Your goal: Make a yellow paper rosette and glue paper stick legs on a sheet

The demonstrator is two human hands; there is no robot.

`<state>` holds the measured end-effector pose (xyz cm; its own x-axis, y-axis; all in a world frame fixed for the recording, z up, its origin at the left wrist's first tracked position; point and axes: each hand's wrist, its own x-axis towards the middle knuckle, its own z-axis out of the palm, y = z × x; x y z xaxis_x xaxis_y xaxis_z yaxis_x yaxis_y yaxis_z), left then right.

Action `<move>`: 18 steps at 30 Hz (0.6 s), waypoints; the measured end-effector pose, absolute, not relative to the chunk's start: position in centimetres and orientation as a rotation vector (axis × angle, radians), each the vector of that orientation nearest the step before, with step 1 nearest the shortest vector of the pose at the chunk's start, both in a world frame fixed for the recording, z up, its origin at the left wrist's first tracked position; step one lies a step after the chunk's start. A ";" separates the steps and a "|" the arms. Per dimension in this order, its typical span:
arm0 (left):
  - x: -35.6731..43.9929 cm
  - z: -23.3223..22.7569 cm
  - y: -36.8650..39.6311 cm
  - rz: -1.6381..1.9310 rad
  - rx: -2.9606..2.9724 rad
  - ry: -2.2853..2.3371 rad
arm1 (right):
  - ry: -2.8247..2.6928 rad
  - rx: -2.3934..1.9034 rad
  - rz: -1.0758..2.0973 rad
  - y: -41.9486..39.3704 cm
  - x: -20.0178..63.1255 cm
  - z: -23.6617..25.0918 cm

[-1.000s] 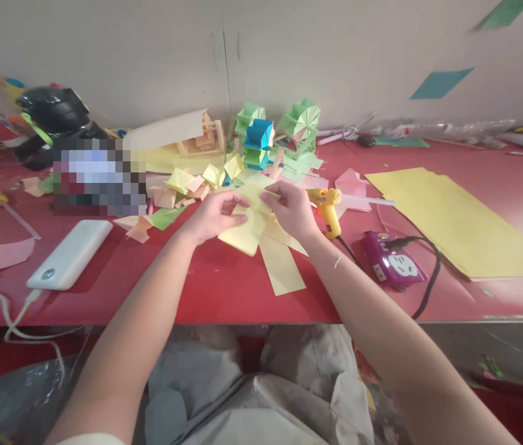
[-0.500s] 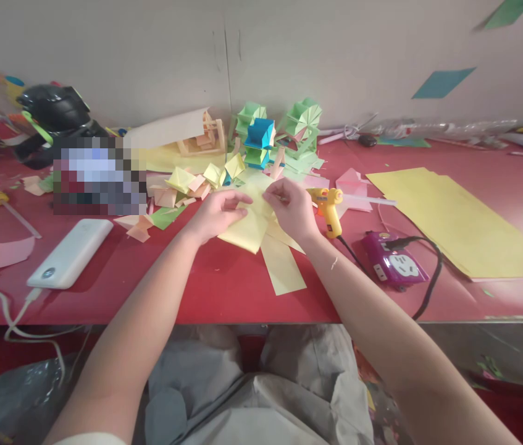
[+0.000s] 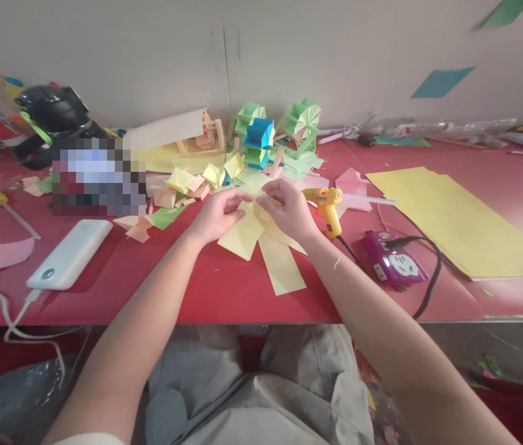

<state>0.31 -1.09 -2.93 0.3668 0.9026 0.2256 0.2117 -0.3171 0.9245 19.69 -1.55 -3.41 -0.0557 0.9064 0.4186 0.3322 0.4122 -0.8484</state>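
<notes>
Thin pale yellow paper (image 3: 244, 236) lies at the middle of the red table, under and between my hands. My left hand (image 3: 218, 214) is at its left side, with curled fingers and thumb on the paper. My right hand (image 3: 289, 209) pinches at its upper right, fingertips close to those of the left. What exactly sits between the fingertips is partly hidden. A separate yellow strip (image 3: 283, 266) extends toward me below the hands. Just right of my right hand lies a yellow glue gun (image 3: 330, 207) with a clear glue stick.
Behind are folded paper pieces (image 3: 180, 179), a blue paper wheel (image 3: 260, 134) and green paper wheels (image 3: 304, 117). A purple power strip (image 3: 393, 259) and yellow sheets (image 3: 465, 222) lie right. At left are a white power bank (image 3: 71, 253) and a black object (image 3: 52, 111).
My right hand has shifted slightly left toward my left hand. The yellow paper's front piece now looks narrower and sits a little lower and further left.
</notes>
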 end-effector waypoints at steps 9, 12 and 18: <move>0.6 -3.0 -1.2 1.011 1.556 1.088 | -1.653 -1.065 0.770 -2.0 19.4 -3.0; 0.7 -2.8 -1.2 0.999 1.491 1.104 | -1.754 -1.071 0.651 -2.2 19.3 -3.0; 0.5 -3.4 -0.7 1.032 1.431 1.032 | -1.809 -1.032 0.508 -2.3 19.0 -3.4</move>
